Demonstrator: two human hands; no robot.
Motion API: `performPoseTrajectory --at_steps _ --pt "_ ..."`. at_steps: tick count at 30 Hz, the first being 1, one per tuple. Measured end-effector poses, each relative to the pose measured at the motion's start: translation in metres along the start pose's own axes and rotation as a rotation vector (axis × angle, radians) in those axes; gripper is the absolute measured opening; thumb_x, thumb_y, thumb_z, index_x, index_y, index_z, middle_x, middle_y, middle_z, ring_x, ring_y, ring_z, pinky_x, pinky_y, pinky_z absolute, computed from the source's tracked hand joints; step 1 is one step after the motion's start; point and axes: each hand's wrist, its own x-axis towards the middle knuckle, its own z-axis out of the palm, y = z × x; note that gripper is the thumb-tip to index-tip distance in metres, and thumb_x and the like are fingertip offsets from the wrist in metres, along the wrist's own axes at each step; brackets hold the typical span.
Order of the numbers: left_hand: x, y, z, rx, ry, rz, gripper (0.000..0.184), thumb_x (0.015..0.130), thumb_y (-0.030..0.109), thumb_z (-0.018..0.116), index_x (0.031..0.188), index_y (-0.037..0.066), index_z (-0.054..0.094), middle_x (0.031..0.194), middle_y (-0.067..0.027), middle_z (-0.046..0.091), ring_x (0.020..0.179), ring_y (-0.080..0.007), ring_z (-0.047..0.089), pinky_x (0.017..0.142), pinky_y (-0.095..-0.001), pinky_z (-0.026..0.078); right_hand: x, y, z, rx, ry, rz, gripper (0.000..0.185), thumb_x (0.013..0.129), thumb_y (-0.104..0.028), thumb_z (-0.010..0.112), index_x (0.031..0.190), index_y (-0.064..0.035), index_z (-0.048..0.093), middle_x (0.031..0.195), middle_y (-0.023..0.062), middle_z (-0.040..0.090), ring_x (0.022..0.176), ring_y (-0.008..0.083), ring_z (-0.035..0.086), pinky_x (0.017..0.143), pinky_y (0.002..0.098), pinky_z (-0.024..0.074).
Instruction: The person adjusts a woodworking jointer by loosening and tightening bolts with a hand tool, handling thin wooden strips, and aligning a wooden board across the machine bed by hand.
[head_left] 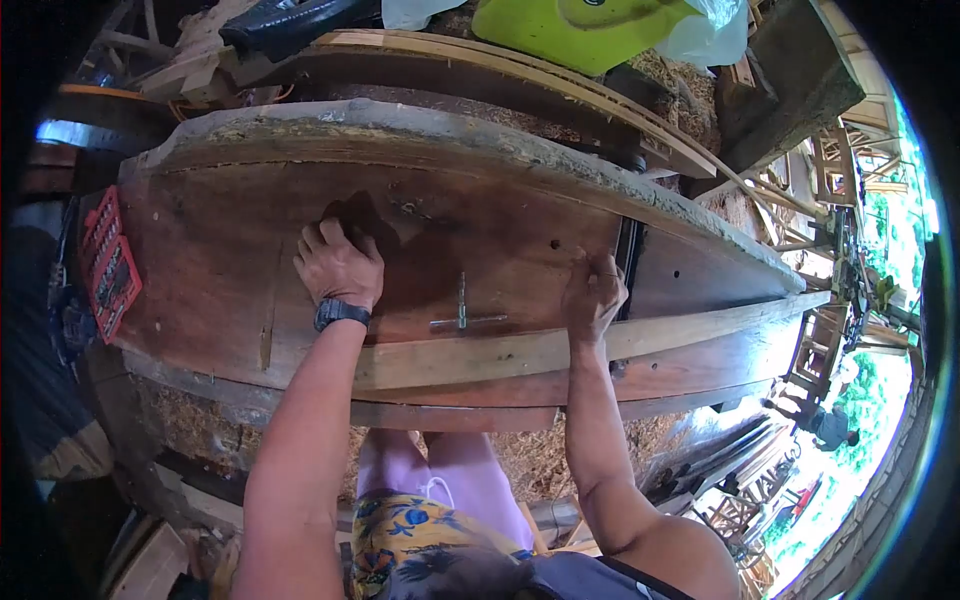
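My left hand (340,268) rests on the reddish-brown wooden panel (450,215), its fingers bent and the thumb apart, with nothing visible in it. A black watch is on that wrist. Farther right, my right hand (594,302) has thumb and fingers pinched together just above the panel; whatever is between them is too small to make out. A dark round hole (555,244) lies just left of those fingertips. Between my hands, a metal T-handle tool (462,318) lies on the panel near a pale wooden strip (470,360).
A red socket-set case (110,265) with rows of bits lies at the panel's left end. Along the far side runs a thick rough plank edge (400,118). Behind it are long boards and a yellow-green container (580,30). A person (830,428) is far off at right.
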Motion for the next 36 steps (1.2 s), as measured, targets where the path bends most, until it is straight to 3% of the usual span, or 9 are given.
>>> performPoseTrajectory --at_steps 3,6,12,18,24,27,30,33,36 --pt "0.000 -0.002 0.002 -0.008 0.042 0.024 0.050 0.086 0.035 0.065 0.123 0.004 0.050 0.124 -0.0282 0.055 0.117 -0.0467 0.054 0.098 -0.0558 0.042 -0.011 -0.004 0.001 0.134 0.017 0.256 0.012 0.089 -0.012 0.072 0.086 -0.0012 0.067 0.078 0.0142 0.071 0.069 0.0206 0.067 0.064 0.0337 0.0515" --pt "0.000 -0.003 0.005 0.007 0.073 0.040 0.048 0.086 0.034 0.066 0.121 0.005 0.051 0.121 -0.0273 0.056 0.115 -0.0463 0.055 0.096 -0.0561 0.043 -0.022 0.006 0.010 0.539 0.053 0.513 0.014 0.093 -0.010 0.070 0.087 0.0029 0.068 0.082 0.0092 0.073 0.075 0.0125 0.067 0.067 0.0278 0.0542" --pt "0.000 -0.001 0.005 0.001 0.045 0.031 0.048 0.087 0.035 0.066 0.121 0.005 0.052 0.127 -0.0288 0.055 0.120 -0.0458 0.053 0.098 -0.0560 0.042 -0.015 -0.014 0.016 0.651 0.177 0.653 0.014 0.096 -0.007 0.066 0.088 0.0054 0.066 0.083 0.0113 0.073 0.077 0.0152 0.070 0.074 0.0270 0.0568" --pt "-0.001 0.000 0.002 0.011 0.055 0.041 0.045 0.085 0.032 0.067 0.118 0.005 0.052 0.125 -0.0282 0.056 0.118 -0.0452 0.054 0.099 -0.0551 0.042 -0.024 0.000 0.017 1.101 0.381 0.813 0.012 0.095 -0.006 0.067 0.093 0.0050 0.064 0.092 0.0170 0.072 0.077 0.0187 0.071 0.078 0.0340 0.0623" --pt "0.000 -0.002 0.009 0.002 0.134 0.072 0.043 0.081 0.030 0.070 0.111 0.006 0.050 0.121 -0.0267 0.056 0.113 -0.0447 0.055 0.094 -0.0536 0.043 -0.018 -0.008 0.006 0.852 0.260 0.662 0.012 0.094 -0.004 0.067 0.084 0.0012 0.065 0.082 0.0101 0.071 0.074 0.0168 0.069 0.075 0.0274 0.0564" --pt "0.000 -0.004 0.011 0.028 0.152 0.080 0.043 0.082 0.030 0.069 0.111 0.005 0.050 0.123 -0.0276 0.056 0.114 -0.0452 0.055 0.095 -0.0544 0.043 -0.012 -0.015 0.000 0.300 0.063 0.366 0.013 0.091 -0.003 0.067 0.078 -0.0001 0.065 0.074 0.0084 0.070 0.068 0.0172 0.067 0.068 0.0267 0.0525" --pt "-0.001 -0.004 0.011 0.026 0.157 0.072 0.044 0.083 0.031 0.069 0.113 0.005 0.051 0.124 -0.0282 0.056 0.114 -0.0452 0.055 0.096 -0.0550 0.043 -0.002 -0.014 -0.008 0.162 -0.097 0.204 0.007 0.090 -0.006 0.067 0.087 0.0006 0.067 0.077 0.0130 0.070 0.068 0.0147 0.066 0.061 0.0291 0.0494" --pt "-0.001 0.000 0.006 0.020 0.085 0.040 0.046 0.085 0.032 0.067 0.117 0.004 0.051 0.128 -0.0302 0.054 0.118 -0.0460 0.054 0.099 -0.0555 0.042 0.009 -0.007 0.002 0.202 -0.117 0.049 0.007 0.085 -0.007 0.068 0.086 -0.0002 0.068 0.069 0.0147 0.067 0.057 0.0220 0.065 0.055 0.0304 0.0486" --pt "0.001 0.000 -0.003 0.028 -0.036 0.003 0.049 0.089 0.035 0.064 0.122 0.002 0.051 0.136 -0.0335 0.050 0.125 -0.0476 0.051 0.104 -0.0559 0.040 0.011 0.001 0.007 0.166 -0.271 0.056 0.018 0.083 -0.013 0.062 0.095 -0.0017 0.069 0.086 0.0148 0.071 0.078 0.0347 0.066 0.076 0.0418 0.0500"
